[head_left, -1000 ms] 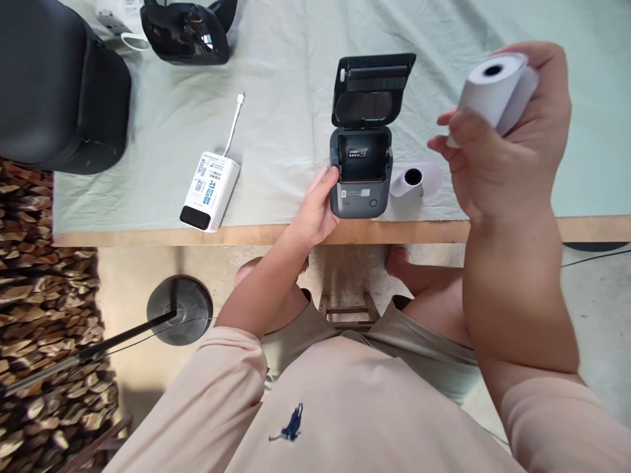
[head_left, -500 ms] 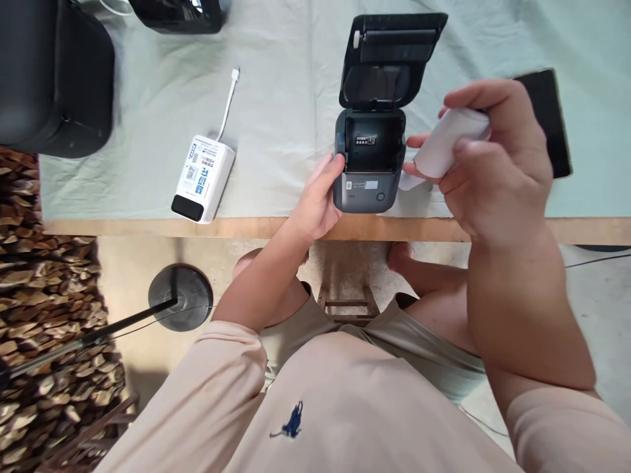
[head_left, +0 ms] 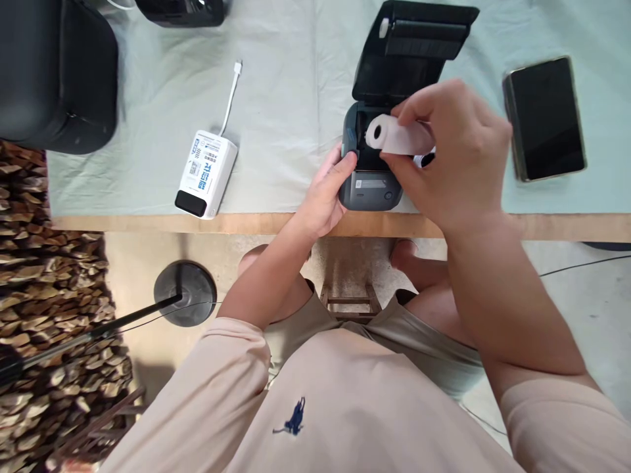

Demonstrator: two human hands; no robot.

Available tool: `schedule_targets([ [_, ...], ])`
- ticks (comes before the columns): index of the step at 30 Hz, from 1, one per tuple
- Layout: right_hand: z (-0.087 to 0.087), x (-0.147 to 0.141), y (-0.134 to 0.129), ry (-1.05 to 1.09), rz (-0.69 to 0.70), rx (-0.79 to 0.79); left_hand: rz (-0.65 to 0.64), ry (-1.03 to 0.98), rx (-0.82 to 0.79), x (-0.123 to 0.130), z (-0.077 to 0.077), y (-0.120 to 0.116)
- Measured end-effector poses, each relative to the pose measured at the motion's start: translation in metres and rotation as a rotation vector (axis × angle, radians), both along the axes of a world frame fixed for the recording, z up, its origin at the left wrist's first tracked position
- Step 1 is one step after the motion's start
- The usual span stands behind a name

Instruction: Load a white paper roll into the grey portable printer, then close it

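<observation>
A small dark label printer stands near the table's front edge with its lid raised. My left hand grips the printer's left side, thumb on the front corner of its opening. In my right hand is a white paper roll, pinched between thumb and fingers. The roll lies sideways over the printer's paper compartment, its hollow core facing left. My right hand hides the compartment's right side, so I cannot tell how deep the roll sits.
A white power bank with a short cable lies to the left. On the right is a dark phone or tablet. A black bag and a black device are at the back left. The wooden table edge runs in front.
My right hand has brought the paper roll leftward from beside the printer to over its open compartment. The roll's end now faces left. My left hand keeps its grip.
</observation>
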State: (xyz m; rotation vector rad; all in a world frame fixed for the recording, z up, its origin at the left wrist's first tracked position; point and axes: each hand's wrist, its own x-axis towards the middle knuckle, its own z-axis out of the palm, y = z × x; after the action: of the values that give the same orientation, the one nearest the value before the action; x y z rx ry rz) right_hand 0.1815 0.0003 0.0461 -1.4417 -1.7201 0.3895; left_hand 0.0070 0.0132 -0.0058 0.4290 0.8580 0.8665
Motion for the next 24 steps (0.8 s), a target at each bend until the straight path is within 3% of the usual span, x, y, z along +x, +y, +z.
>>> schedule_targets([
  [6,-0.002,0.000,0.007,-0.052,0.008,-0.207,-0.033,0.000,0.001,0.001,0.005,-0.003],
  [15,-0.023,0.021,0.010,-0.149,0.072,-0.234,-0.022,-0.026,-0.037,0.003,0.009,-0.003],
  [20,-0.015,0.011,0.005,-0.279,0.021,-0.193,-0.045,-0.018,0.041,0.000,0.002,-0.001],
  [24,-0.002,-0.004,0.004,-0.484,-0.094,-0.277,-0.078,0.001,0.121,-0.001,-0.006,0.001],
])
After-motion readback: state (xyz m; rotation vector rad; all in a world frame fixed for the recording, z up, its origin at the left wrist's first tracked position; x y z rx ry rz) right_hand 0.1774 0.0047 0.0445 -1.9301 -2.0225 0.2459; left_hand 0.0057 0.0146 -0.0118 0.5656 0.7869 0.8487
